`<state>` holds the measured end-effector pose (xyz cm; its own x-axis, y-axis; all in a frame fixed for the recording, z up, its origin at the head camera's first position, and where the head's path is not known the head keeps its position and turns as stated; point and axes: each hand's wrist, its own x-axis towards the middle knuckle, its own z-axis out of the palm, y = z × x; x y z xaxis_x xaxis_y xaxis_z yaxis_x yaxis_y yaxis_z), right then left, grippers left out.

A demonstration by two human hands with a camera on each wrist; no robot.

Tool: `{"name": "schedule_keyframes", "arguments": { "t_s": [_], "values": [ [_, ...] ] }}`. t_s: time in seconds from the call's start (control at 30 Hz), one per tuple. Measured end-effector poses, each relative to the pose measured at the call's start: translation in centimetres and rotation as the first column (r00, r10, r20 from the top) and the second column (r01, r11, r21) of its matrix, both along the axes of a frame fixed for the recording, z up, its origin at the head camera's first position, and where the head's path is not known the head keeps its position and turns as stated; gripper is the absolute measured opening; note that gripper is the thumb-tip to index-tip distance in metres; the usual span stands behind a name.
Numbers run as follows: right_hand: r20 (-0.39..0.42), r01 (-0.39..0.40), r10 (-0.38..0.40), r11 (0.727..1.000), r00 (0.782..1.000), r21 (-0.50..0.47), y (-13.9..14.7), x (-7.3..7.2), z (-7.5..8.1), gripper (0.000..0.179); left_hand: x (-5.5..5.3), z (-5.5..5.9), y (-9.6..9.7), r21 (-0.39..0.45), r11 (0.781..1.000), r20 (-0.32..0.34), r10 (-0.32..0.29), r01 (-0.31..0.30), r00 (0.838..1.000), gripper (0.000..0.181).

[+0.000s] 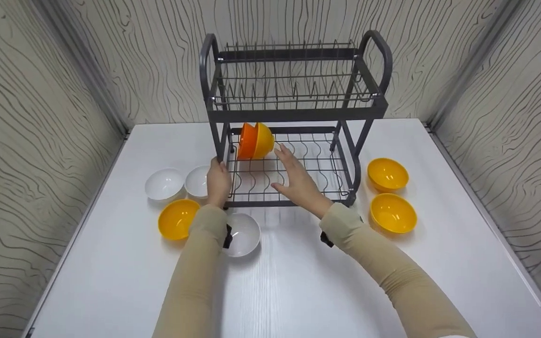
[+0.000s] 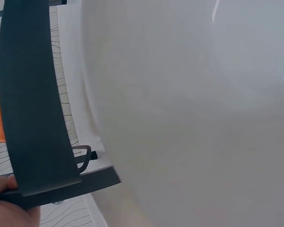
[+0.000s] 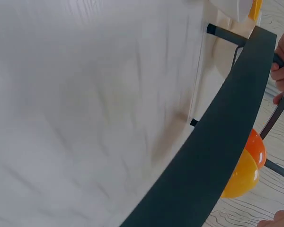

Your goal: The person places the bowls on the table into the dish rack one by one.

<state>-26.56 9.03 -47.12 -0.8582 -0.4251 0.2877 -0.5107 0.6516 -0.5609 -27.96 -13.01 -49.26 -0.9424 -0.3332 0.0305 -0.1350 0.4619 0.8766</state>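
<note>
A dark two-tier dish rack [image 1: 298, 115] stands on the table. On its lower tier, an orange bowl [image 1: 247, 142] and a yellow bowl [image 1: 264, 141] rest on their sides, nested together at the left. My left hand [image 1: 218, 182] grips the rack's left front post, and its curled fingers show in the right wrist view. Over the lower tier, my right hand [image 1: 300, 185] has its fingers extended and thumb apart, holding nothing. Its fingertips are close beside the yellow bowl; whether they touch it I cannot tell. A white bowl [image 2: 189, 109] fills most of the left wrist view.
Left of the rack sit two white bowls [image 1: 164, 184] and a yellow bowl [image 1: 177, 219]. Another white bowl [image 1: 243, 236] is in front, partly behind my left sleeve. Two yellow bowls [image 1: 393, 213] stand on the right. Patterned panels [image 1: 510, 94] enclose the table.
</note>
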Motion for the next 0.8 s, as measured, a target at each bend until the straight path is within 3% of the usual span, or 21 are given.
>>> {"name": "schedule_keyframes", "arguments": {
  "t_s": [0.37, 0.63, 0.8],
  "values": [
    [-0.051, 0.001, 0.000, 1.000, 0.999, 0.019, 3.4, 3.2, -1.9, 0.086, 0.1, 0.2, -0.1, -0.002, 1.000, 0.005, 0.005, -0.005, 1.000, 0.040],
    [-0.057, 0.094, -0.094, 0.996, 0.994, -0.003, 7.7, 5.5, -3.2, 0.085, 0.0, 0.1, -0.1, 0.003, 1.000, -0.014, 0.007, -0.007, 1.000, 0.039],
    [-0.012, 0.177, -0.178, 0.984, 0.984, -0.012, 10.8, 6.5, -3.9, 0.084, -0.1, -0.1, -0.1, 0.005, 1.000, -0.016, 0.005, -0.005, 1.000, 0.039]
  ]
}}
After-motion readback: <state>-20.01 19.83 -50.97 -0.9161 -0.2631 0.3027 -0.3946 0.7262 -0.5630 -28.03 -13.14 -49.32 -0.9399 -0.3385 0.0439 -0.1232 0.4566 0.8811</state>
